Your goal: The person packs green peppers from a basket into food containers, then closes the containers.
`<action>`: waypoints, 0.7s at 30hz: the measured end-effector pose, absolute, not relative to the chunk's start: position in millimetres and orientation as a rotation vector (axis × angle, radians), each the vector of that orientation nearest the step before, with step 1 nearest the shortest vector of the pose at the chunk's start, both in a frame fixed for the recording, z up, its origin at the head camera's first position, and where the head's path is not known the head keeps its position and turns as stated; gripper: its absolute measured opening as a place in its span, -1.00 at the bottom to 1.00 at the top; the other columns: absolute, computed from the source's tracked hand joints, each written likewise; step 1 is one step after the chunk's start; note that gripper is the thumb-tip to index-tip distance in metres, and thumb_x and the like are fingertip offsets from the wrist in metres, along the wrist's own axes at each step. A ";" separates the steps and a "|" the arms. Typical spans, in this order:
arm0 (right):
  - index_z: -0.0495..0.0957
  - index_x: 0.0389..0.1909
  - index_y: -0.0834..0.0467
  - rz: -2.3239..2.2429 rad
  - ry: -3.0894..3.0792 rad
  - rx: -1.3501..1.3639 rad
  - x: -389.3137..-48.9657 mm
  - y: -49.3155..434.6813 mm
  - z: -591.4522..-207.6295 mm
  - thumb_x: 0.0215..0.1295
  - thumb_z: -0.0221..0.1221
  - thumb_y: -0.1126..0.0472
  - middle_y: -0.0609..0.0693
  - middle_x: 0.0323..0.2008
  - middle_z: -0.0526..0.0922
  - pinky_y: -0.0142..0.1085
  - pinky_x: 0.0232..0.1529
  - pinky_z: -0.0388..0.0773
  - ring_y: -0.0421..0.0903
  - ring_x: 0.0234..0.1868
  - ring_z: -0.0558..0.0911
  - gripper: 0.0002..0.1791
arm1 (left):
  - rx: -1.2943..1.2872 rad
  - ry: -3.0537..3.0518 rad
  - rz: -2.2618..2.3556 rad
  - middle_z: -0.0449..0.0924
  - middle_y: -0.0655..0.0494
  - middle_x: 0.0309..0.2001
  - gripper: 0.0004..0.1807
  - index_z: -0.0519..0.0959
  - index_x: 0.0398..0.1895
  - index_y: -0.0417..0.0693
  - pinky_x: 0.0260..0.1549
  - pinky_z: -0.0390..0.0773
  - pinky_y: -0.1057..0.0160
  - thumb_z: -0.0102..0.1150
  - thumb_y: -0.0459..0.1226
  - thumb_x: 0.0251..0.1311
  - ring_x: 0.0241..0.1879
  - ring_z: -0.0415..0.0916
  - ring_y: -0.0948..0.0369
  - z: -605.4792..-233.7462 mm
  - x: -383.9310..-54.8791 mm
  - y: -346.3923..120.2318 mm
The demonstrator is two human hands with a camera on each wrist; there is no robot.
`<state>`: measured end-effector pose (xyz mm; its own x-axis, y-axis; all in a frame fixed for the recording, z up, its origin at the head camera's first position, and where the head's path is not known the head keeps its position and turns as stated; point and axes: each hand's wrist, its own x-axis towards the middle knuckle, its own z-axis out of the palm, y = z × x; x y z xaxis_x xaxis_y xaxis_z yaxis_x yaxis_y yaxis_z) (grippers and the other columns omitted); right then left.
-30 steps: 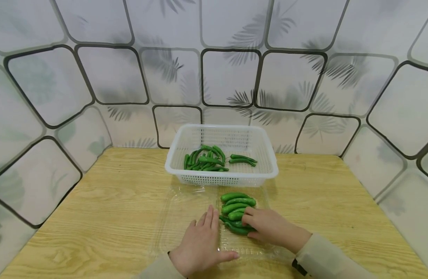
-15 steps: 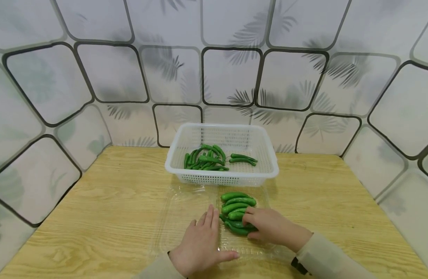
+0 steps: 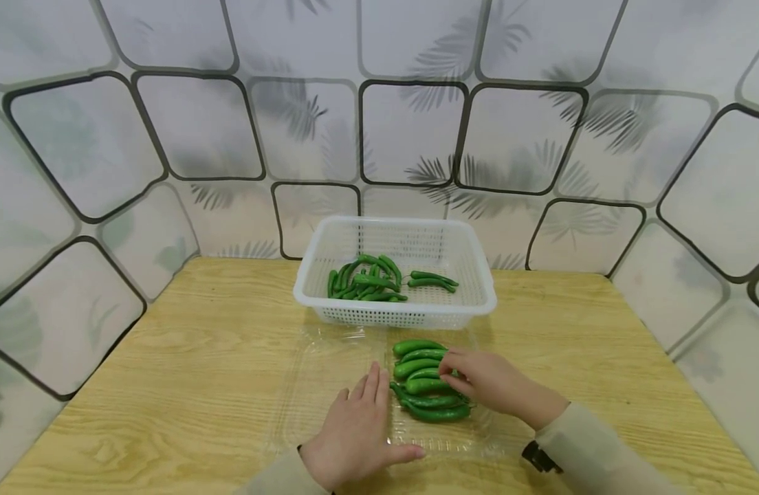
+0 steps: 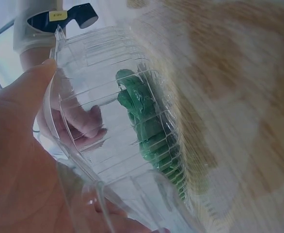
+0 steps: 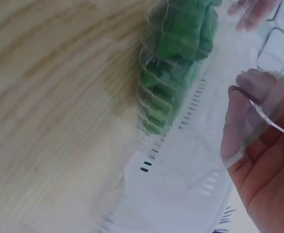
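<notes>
Green chili peppers (image 3: 438, 414) lie side by side in the right half of a clear plastic clamshell box (image 3: 317, 371), which is unfolded on the table. My left hand (image 3: 355, 430) rests along the box's middle fold with its fingers straight and its thumb out to the right. Over the right ends of the peppers is my right hand (image 3: 493, 385), its fingers loosely bent. Seen through the box wall in the left wrist view, the right hand (image 4: 84, 124) is above the row of peppers (image 4: 149, 121) with nothing in its fingers. In the right wrist view, the clear wall overlaps its fingers (image 5: 236, 121).
A white slotted plastic basket (image 3: 392, 307) stands just behind the box. Inside it, a heap of chili peppers (image 3: 364, 280) lies at the left and a few separate peppers (image 3: 432, 280) lie at the right. A patterned cloth wall (image 3: 410, 137) surrounds the wooden table (image 3: 169, 385).
The right hand has let go of the nearest peppers and shifted up and slightly right, uncovering their right ends. My left hand has stayed in place.
</notes>
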<state>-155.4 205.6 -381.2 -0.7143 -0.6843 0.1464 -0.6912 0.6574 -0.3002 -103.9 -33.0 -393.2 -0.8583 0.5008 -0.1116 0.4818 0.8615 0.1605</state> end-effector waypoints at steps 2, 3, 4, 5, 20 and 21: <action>0.55 -0.35 0.07 0.529 -2.827 1.145 -158.5 207.5 -379.1 0.30 0.15 0.21 -0.24 -0.41 0.48 -0.42 -0.50 0.42 -0.38 -0.49 0.42 -0.95 | 0.764 2.880 0.188 -0.01 -0.25 0.39 0.26 0.07 0.39 -0.32 0.05 0.35 -0.12 -0.24 0.54 -0.11 0.28 0.19 -0.06 -392.9 -104.2 -33.0; 0.55 -0.34 0.07 0.529 -2.822 1.122 -160.4 208.2 -377.8 0.30 0.14 0.20 -0.24 -0.42 0.47 -0.42 -0.50 0.41 -0.37 -0.49 0.41 -0.95 | 0.763 2.877 0.187 -0.01 -0.25 0.39 0.26 0.07 0.39 -0.32 0.05 0.35 -0.12 -0.24 0.54 -0.11 0.28 0.19 -0.06 -392.7 -104.4 -33.0; 0.56 -0.33 0.07 0.534 -2.810 1.102 -162.5 209.0 -376.4 0.30 0.15 0.20 -0.24 -0.43 0.46 -0.42 -0.51 0.39 -0.36 -0.49 0.40 -0.95 | 0.761 2.873 0.184 -0.01 -0.25 0.39 0.26 0.07 0.39 -0.31 0.05 0.34 -0.12 -0.24 0.54 -0.11 0.28 0.19 -0.06 -392.5 -104.5 -33.0; 0.56 -0.32 0.08 0.538 -2.804 1.080 -164.7 209.9 -374.9 0.30 0.15 0.20 -0.24 -0.43 0.46 -0.42 -0.51 0.38 -0.36 -0.49 0.39 -0.95 | 0.759 2.867 0.183 -0.02 -0.25 0.39 0.26 0.07 0.40 -0.31 0.05 0.34 -0.12 -0.25 0.55 -0.11 0.28 0.19 -0.06 -392.3 -104.6 -32.9; 0.58 -0.33 0.12 0.730 -2.689 0.877 -209.9 208.9 -358.1 0.29 0.15 0.26 -0.15 -0.42 0.53 -0.34 -0.49 0.41 -0.28 -0.48 0.44 -0.95 | 0.770 2.898 0.202 0.01 -0.27 0.38 0.25 0.11 0.38 -0.33 0.03 0.36 -0.12 -0.18 0.53 -0.12 0.26 0.22 -0.06 -392.0 -102.4 -32.2; 0.58 -0.32 0.14 0.734 -2.694 0.869 -212.5 207.8 -356.6 0.29 0.15 0.26 -0.14 -0.42 0.53 -0.34 -0.48 0.41 -0.27 -0.47 0.45 -0.95 | 0.764 2.893 0.203 0.01 -0.26 0.38 0.26 0.10 0.38 -0.33 0.03 0.36 -0.12 -0.18 0.53 -0.12 0.27 0.21 -0.06 -392.1 -102.7 -32.2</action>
<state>-212.5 207.8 -356.6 -0.8021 -0.4867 0.3460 -0.5950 0.7011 -0.3930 -102.7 -32.2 -392.1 -0.8609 0.4984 -0.1024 0.4792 0.8618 0.1662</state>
